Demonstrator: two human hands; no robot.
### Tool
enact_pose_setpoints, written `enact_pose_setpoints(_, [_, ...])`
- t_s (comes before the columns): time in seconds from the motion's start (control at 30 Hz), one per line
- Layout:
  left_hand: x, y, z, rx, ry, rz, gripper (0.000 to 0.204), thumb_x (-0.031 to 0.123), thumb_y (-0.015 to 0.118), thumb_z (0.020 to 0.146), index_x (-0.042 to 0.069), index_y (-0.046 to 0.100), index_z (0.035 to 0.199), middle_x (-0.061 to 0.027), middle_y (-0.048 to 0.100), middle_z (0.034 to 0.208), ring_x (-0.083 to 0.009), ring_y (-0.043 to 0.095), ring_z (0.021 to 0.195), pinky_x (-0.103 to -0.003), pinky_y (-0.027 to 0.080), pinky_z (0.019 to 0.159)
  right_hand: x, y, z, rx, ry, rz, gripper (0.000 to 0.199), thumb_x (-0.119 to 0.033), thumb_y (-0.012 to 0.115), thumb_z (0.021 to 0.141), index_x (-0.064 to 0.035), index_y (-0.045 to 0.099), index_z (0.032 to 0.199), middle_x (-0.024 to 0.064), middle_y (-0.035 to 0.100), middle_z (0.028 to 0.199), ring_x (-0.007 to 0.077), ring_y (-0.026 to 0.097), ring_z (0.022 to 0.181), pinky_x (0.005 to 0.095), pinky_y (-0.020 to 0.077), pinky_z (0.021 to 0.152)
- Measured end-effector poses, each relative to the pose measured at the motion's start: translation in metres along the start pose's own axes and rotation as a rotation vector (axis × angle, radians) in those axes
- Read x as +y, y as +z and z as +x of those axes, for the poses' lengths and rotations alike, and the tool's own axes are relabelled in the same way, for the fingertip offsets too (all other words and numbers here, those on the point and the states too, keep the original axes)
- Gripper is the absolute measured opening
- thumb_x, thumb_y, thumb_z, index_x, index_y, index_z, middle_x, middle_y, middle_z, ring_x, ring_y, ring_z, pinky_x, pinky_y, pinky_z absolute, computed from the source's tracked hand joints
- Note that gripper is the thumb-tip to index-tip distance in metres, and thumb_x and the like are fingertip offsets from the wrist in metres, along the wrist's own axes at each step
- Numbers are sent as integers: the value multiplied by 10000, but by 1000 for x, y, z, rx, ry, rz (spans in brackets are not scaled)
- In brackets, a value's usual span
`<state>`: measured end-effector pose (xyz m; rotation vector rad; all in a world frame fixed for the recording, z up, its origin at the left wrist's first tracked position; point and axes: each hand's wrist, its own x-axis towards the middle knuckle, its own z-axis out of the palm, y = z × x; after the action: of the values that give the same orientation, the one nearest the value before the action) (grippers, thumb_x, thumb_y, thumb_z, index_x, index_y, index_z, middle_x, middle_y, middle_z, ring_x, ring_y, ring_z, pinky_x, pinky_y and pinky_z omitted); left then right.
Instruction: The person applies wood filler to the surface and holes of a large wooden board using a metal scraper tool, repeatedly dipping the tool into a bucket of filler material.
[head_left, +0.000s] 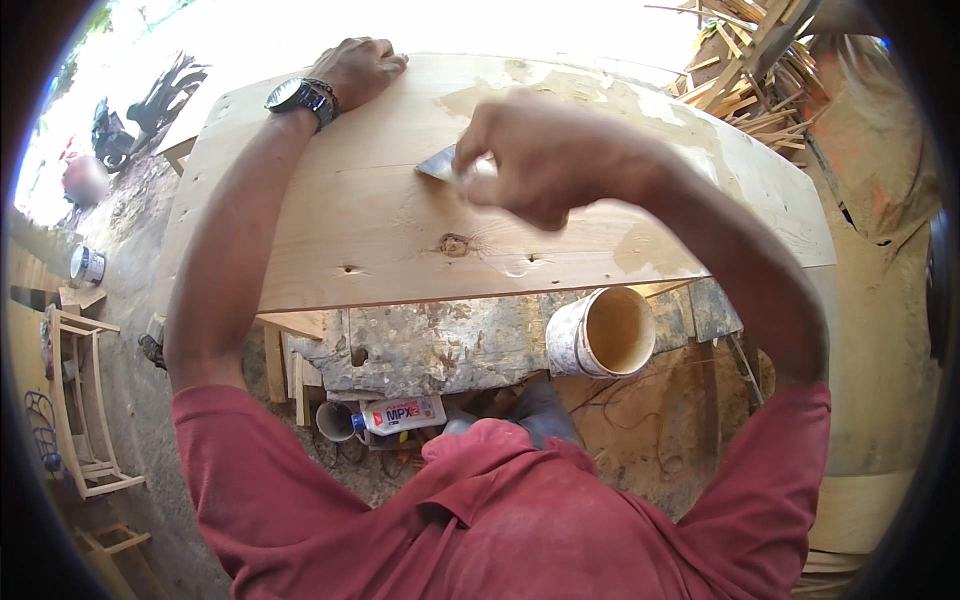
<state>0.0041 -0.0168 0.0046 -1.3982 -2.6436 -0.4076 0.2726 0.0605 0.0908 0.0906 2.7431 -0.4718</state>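
A broad pale wooden board [390, 230] lies across in front of me, with knots and tan smears of filler [640, 250] on it. Over its middle, my right hand [545, 160] is closed round a putty knife [437, 166]; its metal blade is at the wood, and the hand is slightly blurred. My left hand [358, 72], with a dark watch [290, 95] on the wrist, rests at the board's far edge. Its fingers are curled, and what they hold, if anything, is hidden. A white bucket [568, 338], smeared inside with tan paste, stands close to the board's near edge.
Beneath the board is a worn, stained bench top [420, 345]. A white bottle [403, 414] lies below it beside a grey cup [337, 421]. Wooden frames [90, 400] and a small pail [88, 263] stand at left. Scrap wood [750, 90] is piled far right.
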Motion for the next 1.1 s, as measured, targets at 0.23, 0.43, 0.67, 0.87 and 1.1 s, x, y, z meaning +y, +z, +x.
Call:
enact_pose_setpoints(0.23, [-122, -9, -13, 89, -466, 231, 650, 560, 383, 1011, 62, 627, 1351, -169, 599, 1427, -333, 557, 1337, -486, 400, 1137, -23, -2, -6, -18, -51, 25, 379, -218, 594, 955, 107, 710, 1112, 85, 596, 458, 135, 620, 431, 318, 547, 570])
enact_pose_setpoints(0.43, [-159, -19, -12, 24, -721, 92, 743, 576, 382, 960, 13, 601, 1393, -262, 571, 1434, -354, 576, 1320, -462, 419, 1125, -37, 28, 20, -10, -101, 95, 335, -196, 599, 979, 115, 705, 1041, 93, 640, 514, 155, 626, 439, 331, 569, 591])
enact_pose_setpoints(0.67, [-155, -19, -20, 91, -729, 72, 687, 539, 467, 950, 1, 643, 1338, -256, 616, 1381, -366, 618, 1269, -455, 453, 1094, -48, -5, 47, 53, -197, -118, 377, -219, 578, 998, 105, 688, 1155, 67, 586, 471, 131, 588, 422, 314, 540, 570])
enact_pose_setpoints(0.87, [-162, -15, -10, 8, -704, 15, 637, 537, 480, 920, 127, 641, 1380, -183, 606, 1430, -361, 569, 1336, -509, 427, 1122, -37, 23, 49, -59, -238, -106, 461, -226, 560, 966, 91, 614, 1296, 85, 610, 488, 154, 674, 532, 341, 591, 752])
enact_pose_setpoints(1.1, [-154, -21, -21, 65, -763, 34, 626, 518, 522, 901, 111, 655, 1358, -184, 620, 1412, -358, 576, 1329, -503, 441, 1111, -57, -31, 32, -148, -165, -284, 424, -211, 605, 920, 64, 683, 1233, 72, 643, 535, 144, 649, 519, 347, 579, 732])
